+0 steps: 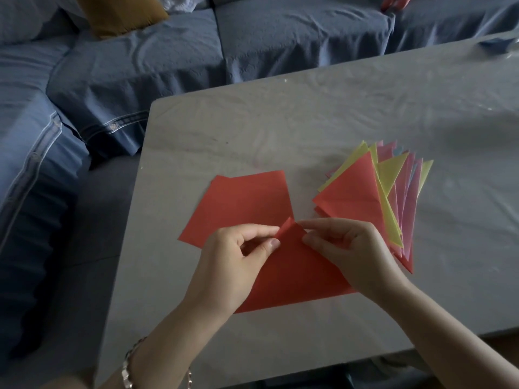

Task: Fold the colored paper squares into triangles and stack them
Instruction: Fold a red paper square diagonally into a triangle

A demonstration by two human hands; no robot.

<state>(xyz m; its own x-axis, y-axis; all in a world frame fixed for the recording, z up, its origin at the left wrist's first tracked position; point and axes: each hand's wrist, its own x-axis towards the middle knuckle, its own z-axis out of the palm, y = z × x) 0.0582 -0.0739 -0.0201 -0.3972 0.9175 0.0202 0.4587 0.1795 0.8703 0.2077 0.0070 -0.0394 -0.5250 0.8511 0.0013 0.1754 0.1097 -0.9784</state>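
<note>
red sheet (295,276), triangular in outline, lies near the front of the worktop (309,113). left hand (233,262) and right hand (348,254) each pinch its raised top corner, hiding its side edges. behind it lie flat red squares (241,203). at right is a fanned stack of triangles (354,192), red uppermost, its near end partly covered by the right hand; count unclear.

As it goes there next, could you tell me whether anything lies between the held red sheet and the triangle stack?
Nothing visible: left hand and right hand pinch the red sheet; the stack lies close on its right.
</note>
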